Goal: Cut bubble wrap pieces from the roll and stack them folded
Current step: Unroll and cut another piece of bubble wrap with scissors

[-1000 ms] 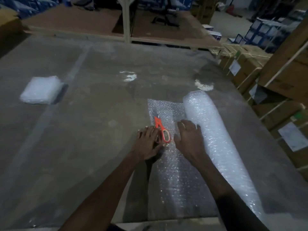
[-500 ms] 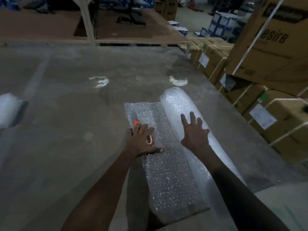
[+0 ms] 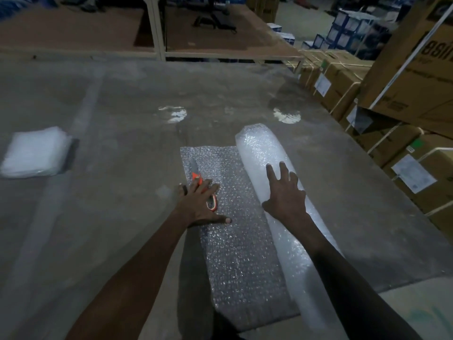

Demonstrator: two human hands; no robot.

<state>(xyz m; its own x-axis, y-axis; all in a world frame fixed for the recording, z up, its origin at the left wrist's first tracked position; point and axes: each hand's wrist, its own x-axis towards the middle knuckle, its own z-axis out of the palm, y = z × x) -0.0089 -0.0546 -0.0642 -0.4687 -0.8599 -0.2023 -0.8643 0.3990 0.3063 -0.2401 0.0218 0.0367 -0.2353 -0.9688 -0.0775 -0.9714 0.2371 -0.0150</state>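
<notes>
On the grey table, right of centre, one bubble wrap roll lies with its long axis running from near to far, leaning a little leftward toward the far end; its far end is rounded and its near end runs out of view under the right forearm. One unrolled sheet spreads flat from the roll's left side, a long rectangle with the same near-to-far axis, its left edge free.

One pair of scissors, orange-handled, lies on the sheet near its far left corner, blades pointing far and slightly left, handle loops toward the near side.

The left hand lies flat over the scissor handles with fingers straight and spread, thumb stretched right across the sheet; it presses down rather than gripping. The right hand rests palm down on top of the roll, fingers straight and splayed, pointing far.

Far to the left, well apart from the roll, sits one stack of folded pieces; how many pieces it holds cannot be counted. Strapped cardboard boxes line the right side.
</notes>
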